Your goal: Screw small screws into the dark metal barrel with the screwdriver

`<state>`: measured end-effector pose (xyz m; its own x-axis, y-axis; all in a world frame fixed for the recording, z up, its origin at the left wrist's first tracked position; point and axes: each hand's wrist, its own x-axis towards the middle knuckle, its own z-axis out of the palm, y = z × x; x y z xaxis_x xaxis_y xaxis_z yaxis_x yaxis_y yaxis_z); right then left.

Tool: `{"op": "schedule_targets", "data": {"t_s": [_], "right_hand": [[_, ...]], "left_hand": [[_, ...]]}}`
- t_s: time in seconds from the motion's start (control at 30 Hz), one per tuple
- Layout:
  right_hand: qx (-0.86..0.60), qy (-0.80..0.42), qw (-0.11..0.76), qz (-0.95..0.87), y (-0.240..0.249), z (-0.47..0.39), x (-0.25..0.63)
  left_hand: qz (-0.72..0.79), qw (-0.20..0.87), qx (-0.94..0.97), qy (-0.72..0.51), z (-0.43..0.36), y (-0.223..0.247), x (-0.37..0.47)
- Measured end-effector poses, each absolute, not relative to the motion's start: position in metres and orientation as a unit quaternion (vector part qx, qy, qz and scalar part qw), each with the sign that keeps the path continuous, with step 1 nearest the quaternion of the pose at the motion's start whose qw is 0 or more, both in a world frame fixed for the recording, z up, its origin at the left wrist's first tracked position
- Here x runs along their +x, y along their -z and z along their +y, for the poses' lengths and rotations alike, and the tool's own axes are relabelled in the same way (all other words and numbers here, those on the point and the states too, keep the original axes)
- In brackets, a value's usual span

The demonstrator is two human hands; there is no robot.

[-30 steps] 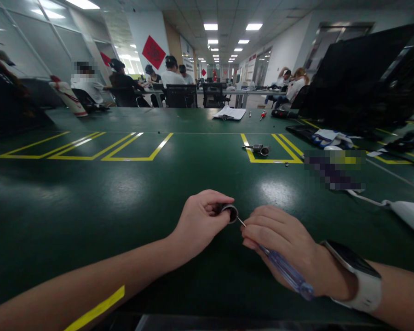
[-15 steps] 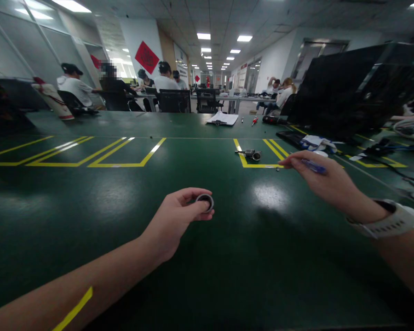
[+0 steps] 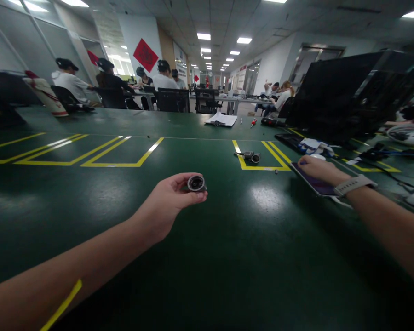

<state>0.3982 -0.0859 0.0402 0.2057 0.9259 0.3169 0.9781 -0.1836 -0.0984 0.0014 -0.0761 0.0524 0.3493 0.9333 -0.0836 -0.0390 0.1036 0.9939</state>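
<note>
My left hand (image 3: 165, 204) holds a short grey metal cylinder (image 3: 197, 185) between thumb and fingers. Its hollow round opening faces me, above the green table (image 3: 207, 257). On the right, my right hand (image 3: 317, 168), with a watch on the wrist, has its fingers curled at the far end of a dark, flat, phone-like slab (image 3: 313, 184). Part of that slab is covered by the hand. Left of it lies a tiny metal piece (image 3: 276, 172). A metal fitting with a thin shaft and round mouth (image 3: 251, 156) rests inside the yellow tape outline.
Yellow tape (image 3: 110, 165) marks boxes across the table. Further back are a clipboard with paper (image 3: 222, 119) and a red-handled tool (image 3: 253, 122). Gloves (image 3: 315, 146), cables (image 3: 386, 149) and a big black monitor (image 3: 348, 92) occupy the right side. Several people sit at desks beyond.
My left hand has moved up and slightly left, tilting the metal cylinder. My right hand has turned and moved right; the dark slab now shows broadside where only a small purple-blue piece showed before.
</note>
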Motion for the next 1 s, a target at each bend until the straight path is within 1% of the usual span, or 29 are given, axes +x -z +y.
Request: {"op": "schedule_targets", "data": {"t_s": [0.17,0.27,0.3,0.33,0.4,0.43,0.47,0.5,0.57,0.63,0.7,0.8,1.0], "right_hand": [[-0.777,0.092,0.191,-0.592,-0.053,-0.052,0.385],[-0.783,0.106,0.249,-0.560,-0.060,-0.036,0.359],[-0.774,0.102,0.289,-0.554,-0.061,-0.033,0.345],[-0.739,0.047,0.396,-0.543,-0.062,-0.031,0.329],[-0.689,-0.024,0.457,-0.562,-0.062,-0.031,0.292],[-0.630,-0.140,0.531,-0.550,-0.062,-0.033,0.272],[-0.566,-0.253,0.576,-0.533,-0.062,-0.037,0.253],[-0.510,-0.343,0.595,-0.518,-0.061,-0.041,0.234],[-0.413,-0.471,0.610,-0.485,-0.059,-0.049,0.204],[-0.344,-0.548,0.610,-0.457,-0.053,-0.056,0.184],[-0.305,-0.602,0.594,-0.438,-0.045,-0.060,0.174],[-0.293,-0.629,0.577,-0.431,-0.033,-0.065,0.171],[-0.306,-0.592,0.572,-0.478,-0.023,-0.079,0.169]], "left_hand": [[0.414,0.586,0.573,-0.396,-0.068,-0.048,0.001],[0.426,0.537,0.612,-0.394,-0.056,-0.045,0.000],[0.428,0.514,0.625,-0.403,-0.050,-0.043,0.000],[0.420,0.495,0.638,-0.414,-0.044,-0.041,0.000],[0.398,0.473,0.661,-0.424,-0.032,-0.035,0.001],[0.387,0.463,0.670,-0.432,-0.026,-0.032,0.001],[0.377,0.453,0.679,-0.437,-0.021,-0.028,0.002],[0.370,0.440,0.688,-0.443,-0.016,-0.025,0.001],[0.348,0.446,0.698,-0.439,-0.008,-0.018,0.000],[0.325,0.468,0.701,-0.429,-0.003,-0.013,-0.002],[0.313,0.460,0.719,-0.417,-0.001,-0.010,-0.003],[0.294,0.414,0.770,-0.387,-0.003,-0.008,-0.003],[0.240,0.339,0.856,-0.308,-0.010,-0.007,-0.003]]}}
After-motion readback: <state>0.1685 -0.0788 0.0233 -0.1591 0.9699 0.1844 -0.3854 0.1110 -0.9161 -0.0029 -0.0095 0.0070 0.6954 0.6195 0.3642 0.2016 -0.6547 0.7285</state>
